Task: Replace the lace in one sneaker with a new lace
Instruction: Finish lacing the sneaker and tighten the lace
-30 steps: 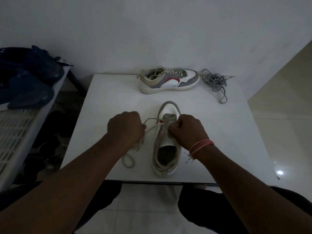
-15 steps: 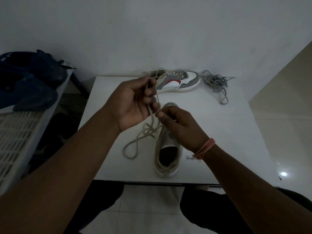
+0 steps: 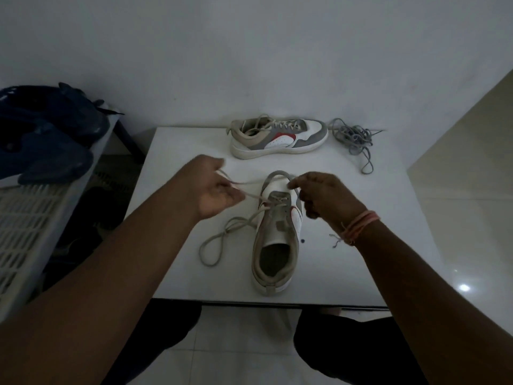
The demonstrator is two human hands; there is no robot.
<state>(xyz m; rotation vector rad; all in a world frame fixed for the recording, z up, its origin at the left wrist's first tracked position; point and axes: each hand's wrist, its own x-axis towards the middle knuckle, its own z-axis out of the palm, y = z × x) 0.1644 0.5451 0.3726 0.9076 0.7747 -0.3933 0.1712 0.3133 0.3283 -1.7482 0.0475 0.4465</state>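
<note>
- A white table [image 3: 177, 151] is seen from above, from a head-worn camera, in dim light against a pale wall.
- A grey, white and beige sneaker [image 3: 276, 234] lies near the front edge of the table, with its toe pointing away and its heel opening nearest the viewer.
- A beige lace [image 3: 222, 240] is threaded only through the eyelets nearest the toe; the rest trails off the sneaker's left side and ends in a loose loop lying flat on the table.
- The left hand [image 3: 212, 193] is held just left of the toe, its fingers curled around a strand of the beige lace, which is stretched across to the sneaker.
- The right hand [image 3: 323, 194] is placed at the right side of the toe, with its fingers bent downward beside the shoe. Whether anything is gripped by it cannot be told, as the hand is blurred.
- A band of pink thread [image 3: 358, 226] is worn on the right wrist.
- A second sneaker [image 3: 277, 137], fully laced, is set on its sole at the far edge of the table, with its toe to the right.
- A tangled grey lace [image 3: 352, 137] is heaped just to the right of that second sneaker.
- Dark blue fabric [image 3: 47, 132] is piled on a white slatted rack [image 3: 25, 218] to the left of the table.
</note>
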